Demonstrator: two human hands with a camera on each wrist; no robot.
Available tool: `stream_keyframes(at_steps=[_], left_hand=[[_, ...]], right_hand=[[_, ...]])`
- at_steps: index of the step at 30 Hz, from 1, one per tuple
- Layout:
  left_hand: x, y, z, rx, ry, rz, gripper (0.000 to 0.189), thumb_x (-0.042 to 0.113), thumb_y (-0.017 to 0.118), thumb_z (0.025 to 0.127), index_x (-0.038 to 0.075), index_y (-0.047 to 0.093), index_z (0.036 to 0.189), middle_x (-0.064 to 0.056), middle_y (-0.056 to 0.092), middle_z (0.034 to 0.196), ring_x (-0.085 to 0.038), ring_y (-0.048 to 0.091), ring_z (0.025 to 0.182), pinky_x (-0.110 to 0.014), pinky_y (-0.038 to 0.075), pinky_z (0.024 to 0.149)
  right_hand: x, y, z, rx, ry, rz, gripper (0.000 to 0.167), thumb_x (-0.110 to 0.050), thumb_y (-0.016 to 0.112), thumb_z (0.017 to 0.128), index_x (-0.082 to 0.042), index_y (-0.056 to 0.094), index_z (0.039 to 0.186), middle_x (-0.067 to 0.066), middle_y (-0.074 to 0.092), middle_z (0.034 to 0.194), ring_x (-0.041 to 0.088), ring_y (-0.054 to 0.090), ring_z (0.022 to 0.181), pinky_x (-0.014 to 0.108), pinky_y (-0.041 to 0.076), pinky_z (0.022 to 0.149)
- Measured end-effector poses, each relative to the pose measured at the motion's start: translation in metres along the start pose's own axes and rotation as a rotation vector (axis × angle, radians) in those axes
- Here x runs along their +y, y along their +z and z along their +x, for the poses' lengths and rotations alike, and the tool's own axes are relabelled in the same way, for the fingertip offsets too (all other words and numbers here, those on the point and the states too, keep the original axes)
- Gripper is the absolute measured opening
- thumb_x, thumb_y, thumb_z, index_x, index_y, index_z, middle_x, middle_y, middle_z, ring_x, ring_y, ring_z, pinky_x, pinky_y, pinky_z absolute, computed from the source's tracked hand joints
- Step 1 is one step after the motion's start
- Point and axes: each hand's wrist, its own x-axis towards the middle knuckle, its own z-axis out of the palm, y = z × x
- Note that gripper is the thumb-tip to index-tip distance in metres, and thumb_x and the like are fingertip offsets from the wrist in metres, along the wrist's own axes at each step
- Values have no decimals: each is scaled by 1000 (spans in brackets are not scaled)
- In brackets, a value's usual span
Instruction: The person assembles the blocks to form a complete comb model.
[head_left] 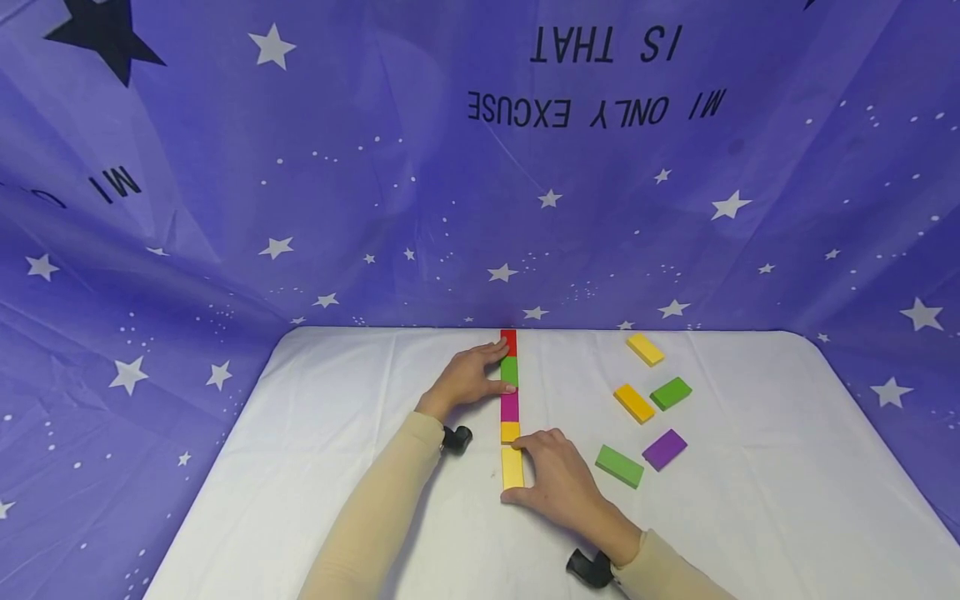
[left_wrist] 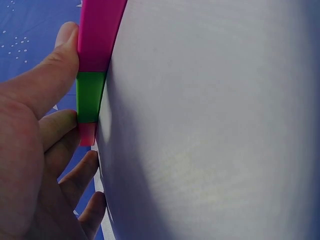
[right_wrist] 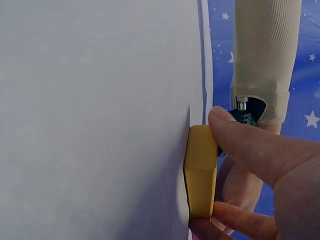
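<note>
A straight row of blocks runs from the table's far edge: red [head_left: 511, 340], green [head_left: 510, 372], magenta [head_left: 510, 408] and orange [head_left: 510, 431]. My left hand [head_left: 467, 377] rests along the row's far part, thumb by the green and magenta seam, fingertips at the red block. In the left wrist view its thumb [left_wrist: 54, 64] touches the magenta block. My right hand [head_left: 564, 482] pinches a yellow block [head_left: 513, 469] by its two ends, just in front of the orange one and in line with it. The right wrist view shows that yellow block [right_wrist: 201, 172] between thumb and fingers.
Several loose blocks lie right of the row: a yellow one [head_left: 646, 350], an orange one [head_left: 634, 403], a dark green one [head_left: 671, 393], a purple one [head_left: 665, 450] and a light green one [head_left: 619, 467]. A starry purple cloth [head_left: 420, 208] surrounds the white table [head_left: 787, 467].
</note>
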Motion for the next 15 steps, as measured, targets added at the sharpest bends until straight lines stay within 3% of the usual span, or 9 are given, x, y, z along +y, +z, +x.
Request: stream_keyframes(at_steps=[7, 15], left_hand=[[0, 0, 0, -10, -3, 9, 84, 52, 76, 84, 17, 44, 153, 4, 36, 160, -22, 33, 148, -41, 26, 121], [-1, 0, 1, -10, -1, 12, 84, 52, 76, 84, 16, 44, 153, 4, 36, 160, -22, 32, 148, -41, 26, 121]], right_hand=[[5, -6, -10, 39, -63, -6, 58, -42, 88, 74, -12, 72, 120, 2, 70, 111, 21, 58, 103, 40, 50, 89], [6, -8, -14, 17, -120, -31, 47, -35, 85, 78, -15, 75, 119, -1, 71, 107, 19, 60, 100, 39, 52, 86]])
